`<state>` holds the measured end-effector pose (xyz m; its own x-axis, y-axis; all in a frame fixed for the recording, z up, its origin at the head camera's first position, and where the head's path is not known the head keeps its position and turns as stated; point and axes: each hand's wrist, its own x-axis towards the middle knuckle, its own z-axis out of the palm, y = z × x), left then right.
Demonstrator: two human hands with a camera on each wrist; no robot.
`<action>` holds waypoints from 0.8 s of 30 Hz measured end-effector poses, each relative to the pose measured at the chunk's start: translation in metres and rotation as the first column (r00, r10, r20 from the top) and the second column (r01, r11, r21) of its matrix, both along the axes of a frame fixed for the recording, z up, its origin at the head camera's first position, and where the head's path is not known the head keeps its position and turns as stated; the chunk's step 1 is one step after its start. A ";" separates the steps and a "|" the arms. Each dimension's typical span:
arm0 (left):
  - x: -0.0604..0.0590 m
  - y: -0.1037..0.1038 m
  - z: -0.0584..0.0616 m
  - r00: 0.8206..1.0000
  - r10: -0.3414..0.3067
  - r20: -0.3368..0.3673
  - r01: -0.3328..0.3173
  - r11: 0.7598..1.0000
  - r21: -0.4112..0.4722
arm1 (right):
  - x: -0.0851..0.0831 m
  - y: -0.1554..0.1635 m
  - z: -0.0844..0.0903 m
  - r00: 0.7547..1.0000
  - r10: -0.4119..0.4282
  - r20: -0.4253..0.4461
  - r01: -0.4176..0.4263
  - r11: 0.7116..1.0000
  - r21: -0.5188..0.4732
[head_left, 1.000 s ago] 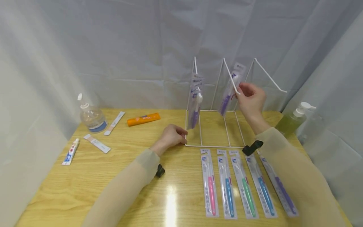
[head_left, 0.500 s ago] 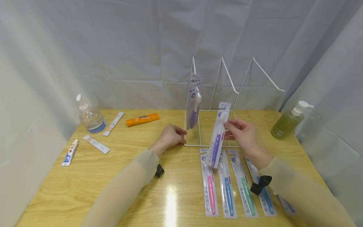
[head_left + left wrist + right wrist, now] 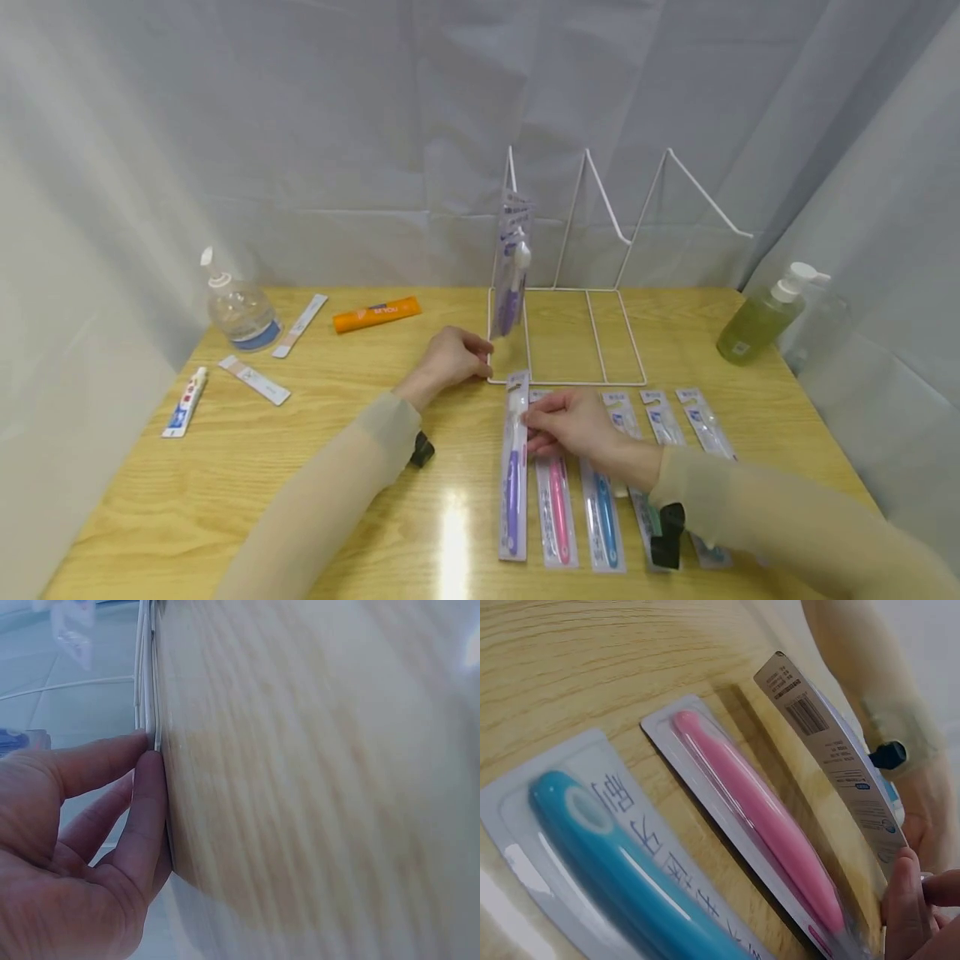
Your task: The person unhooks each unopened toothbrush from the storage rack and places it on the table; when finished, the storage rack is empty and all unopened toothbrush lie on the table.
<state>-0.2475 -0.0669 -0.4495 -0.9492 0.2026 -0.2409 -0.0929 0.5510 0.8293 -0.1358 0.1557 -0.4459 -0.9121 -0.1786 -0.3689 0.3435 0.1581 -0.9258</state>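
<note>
On the wooden table point(image 3: 225, 500), the white wire rack point(image 3: 566, 333) stands at the back centre, with one packaged purple toothbrush point(image 3: 512, 275) hanging from its left peg. Your left hand point(image 3: 450, 360) rests at the rack's front left corner; the left wrist view shows the fingers point(image 3: 146, 817) curled and lying against the base wire point(image 3: 154, 712), though whether they actually pinch it cannot be told.

Your right hand point(image 3: 570, 423) grips a second purple toothbrush pack point(image 3: 513, 467) near its upper end, thumb and fingers closed on the card. The pack lies lengthwise at the left end of the row, just beside the pink toothbrush pack point(image 3: 557, 500); in the right wrist view its barcoded back point(image 3: 832, 750) tilts up on edge over the pink pack point(image 3: 757, 817) (not lying flat).

To the right follow the blue toothbrush pack point(image 3: 602, 517) and further packs partly hidden by your sleeve.

- Right edge: green pump bottle point(image 3: 759, 327).
- Left edge: clear pump bottle point(image 3: 238, 310).
- Back: orange tube point(image 3: 377, 314).
- Left: two flat strips point(image 3: 255, 379), and a small white tube point(image 3: 184, 404).
</note>
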 end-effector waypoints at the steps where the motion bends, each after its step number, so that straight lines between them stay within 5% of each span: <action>1: 0.000 0.000 0.000 1.000 -0.001 -0.005 0.001 1.000 -0.002 | 0.001 -0.002 -0.001 1.000 0.009 0.007 -0.009 1.000 0.010; 24: -0.002 -0.001 -0.002 1.000 -0.004 -0.012 0.004 1.000 0.026 | 0.002 -0.002 -0.004 0.994 0.038 0.102 -0.048 0.995 0.090</action>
